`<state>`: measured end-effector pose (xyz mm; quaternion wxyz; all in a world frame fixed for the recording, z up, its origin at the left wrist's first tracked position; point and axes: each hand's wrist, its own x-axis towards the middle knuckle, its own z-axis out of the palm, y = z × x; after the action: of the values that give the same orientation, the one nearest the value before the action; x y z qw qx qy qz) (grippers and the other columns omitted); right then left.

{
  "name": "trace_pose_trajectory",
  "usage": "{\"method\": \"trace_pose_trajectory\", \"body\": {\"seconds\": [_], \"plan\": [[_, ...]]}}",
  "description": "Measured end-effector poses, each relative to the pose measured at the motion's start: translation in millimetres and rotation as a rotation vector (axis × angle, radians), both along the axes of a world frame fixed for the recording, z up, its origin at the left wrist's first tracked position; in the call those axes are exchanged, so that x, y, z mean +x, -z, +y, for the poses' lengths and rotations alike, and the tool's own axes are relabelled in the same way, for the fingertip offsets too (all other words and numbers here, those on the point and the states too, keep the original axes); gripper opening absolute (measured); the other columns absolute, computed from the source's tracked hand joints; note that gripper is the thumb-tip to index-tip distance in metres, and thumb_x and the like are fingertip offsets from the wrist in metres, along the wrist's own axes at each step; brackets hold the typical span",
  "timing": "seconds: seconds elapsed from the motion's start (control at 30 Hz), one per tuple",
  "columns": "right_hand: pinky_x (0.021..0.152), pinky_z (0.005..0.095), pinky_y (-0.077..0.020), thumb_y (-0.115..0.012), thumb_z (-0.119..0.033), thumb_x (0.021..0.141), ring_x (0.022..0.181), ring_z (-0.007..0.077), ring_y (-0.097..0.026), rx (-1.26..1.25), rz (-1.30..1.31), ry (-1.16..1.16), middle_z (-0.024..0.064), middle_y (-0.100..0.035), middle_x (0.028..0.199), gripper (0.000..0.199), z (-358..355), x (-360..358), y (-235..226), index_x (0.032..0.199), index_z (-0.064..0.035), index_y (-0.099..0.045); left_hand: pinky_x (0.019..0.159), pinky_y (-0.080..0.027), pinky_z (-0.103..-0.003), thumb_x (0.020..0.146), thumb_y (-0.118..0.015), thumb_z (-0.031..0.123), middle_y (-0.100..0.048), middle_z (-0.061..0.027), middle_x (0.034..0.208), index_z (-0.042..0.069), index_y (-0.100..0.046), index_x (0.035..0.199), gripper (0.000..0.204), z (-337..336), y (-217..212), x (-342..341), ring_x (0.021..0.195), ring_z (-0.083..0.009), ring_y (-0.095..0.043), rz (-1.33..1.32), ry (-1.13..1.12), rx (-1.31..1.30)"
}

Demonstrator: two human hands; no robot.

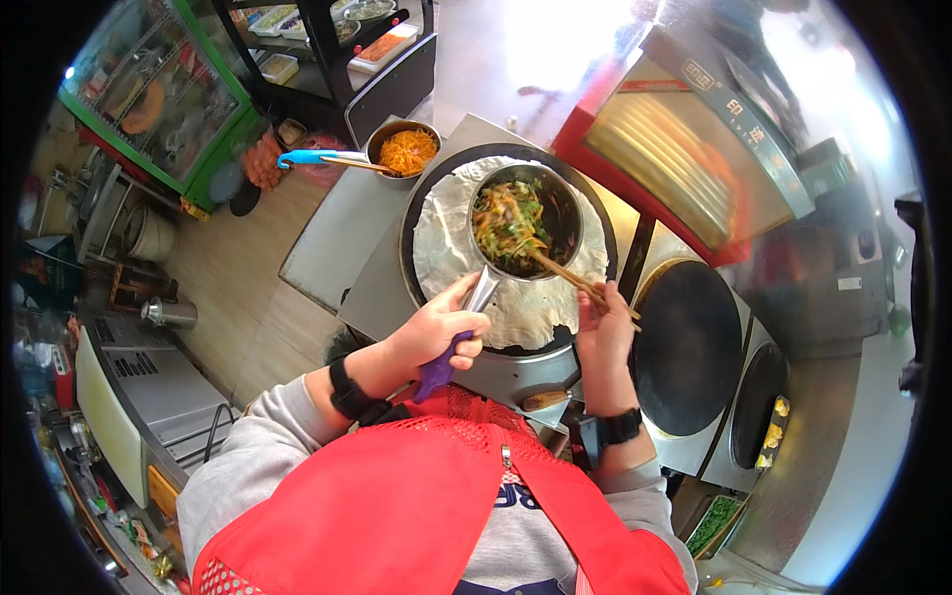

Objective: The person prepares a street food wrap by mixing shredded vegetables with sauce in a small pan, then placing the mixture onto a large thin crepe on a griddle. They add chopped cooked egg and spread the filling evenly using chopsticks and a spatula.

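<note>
My left hand (436,332) is closed around the purple handle of a steel saucepan (573,223). The pan is held over a thin pale pancake (446,223), which covers most of a round black griddle (589,182). Inside the pan is a mix of chopped green and orange vegetables (508,216), somewhat blurred. Pinched in my right hand (605,322) is a pair of wooden chopsticks (563,274), their far ends in the vegetables. The pancake's edge is ragged, and part of it is hidden beneath the pan.
Behind the griddle at left stands a pot (375,147) of shredded orange vegetable with a blue handle. A red-framed glass case (654,149) rises at back right. Two more dark griddles (684,347) lie to the right. A black rack (392,89) holds food trays at back left.
</note>
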<state>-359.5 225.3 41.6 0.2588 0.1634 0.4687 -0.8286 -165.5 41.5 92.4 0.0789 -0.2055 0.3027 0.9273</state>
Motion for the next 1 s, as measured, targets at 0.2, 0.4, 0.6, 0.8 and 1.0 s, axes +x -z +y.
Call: {"method": "trace_pose_trajectory", "body": {"seconds": [0.2, 0.4, 0.6, 0.8, 1.0], "plan": [[0.059, 0.0268, -0.0541, -0.057, -0.016, 0.098, 0.064, 0.0166, -0.065, 0.173, 0.602, 0.028, 0.0098, -0.066, 0.081, 0.015, -22, 10, -37, 0.097, -0.0009, -0.061, 0.046, -0.033, -0.022, 0.092, -0.049, 0.000, -0.041, 0.0014, 0.073, 0.020, -0.012, 0.154, 0.075, 1, -17, 2, 0.053, -0.0072, -0.036, 0.048, 0.128, 0.026], [0.056, 0.0256, -0.0509, -0.055, -0.008, 0.098, 0.062, 0.0119, -0.062, 0.439, 0.890, -0.316, 0.0061, -0.067, 0.077, 0.015, -15, 1, -76, 0.091, 0.0001, -0.065, 0.046, -0.031, -0.019, 0.094, -0.047, 0.000, -0.039, 0.0009, 0.077, 0.020, -0.014, 0.154, 0.072, -10, -22, 8, 0.055, -0.0058, -0.034, 0.015, 0.100, 0.012], [0.064, 0.0299, -0.0499, -0.063, 0.000, 0.089, 0.072, 0.0163, -0.063, 0.531, 1.639, -1.051, 0.0106, -0.064, 0.079, 0.002, -38, 13, -128, 0.087, 0.0006, -0.063, 0.047, -0.034, -0.021, 0.092, -0.051, 0.002, -0.044, 0.0007, 0.078, 0.023, -0.014, 0.154, 0.075, -5, -9, 13, 0.055, -0.0070, -0.038, -0.110, 0.113, 0.036], [0.055, 0.0323, -0.0481, -0.059, -0.016, 0.094, 0.056, 0.0153, -0.058, 0.536, 1.274, -0.760, 0.0100, -0.063, 0.065, 0.022, -100, -59, -143, 0.081, 0.0015, -0.065, 0.046, -0.033, -0.022, 0.094, -0.050, 0.001, -0.045, -0.0005, 0.078, 0.022, -0.014, 0.155, 0.073, -3, -8, 11, 0.056, -0.0077, -0.036, -0.077, 0.123, -0.041], [0.051, 0.0239, -0.0511, -0.057, -0.020, 0.098, 0.056, 0.0116, -0.061, 0.549, 1.026, -0.770, 0.0073, -0.066, 0.073, 0.023, -16, -75, -76, 0.087, -0.0009, -0.063, 0.046, -0.037, -0.023, 0.091, -0.052, 0.001, -0.046, -0.0019, 0.079, 0.019, -0.013, 0.154, 0.076, -25, -1, 24, 0.056, -0.0088, -0.041, -0.065, 0.036, -0.083]]}}
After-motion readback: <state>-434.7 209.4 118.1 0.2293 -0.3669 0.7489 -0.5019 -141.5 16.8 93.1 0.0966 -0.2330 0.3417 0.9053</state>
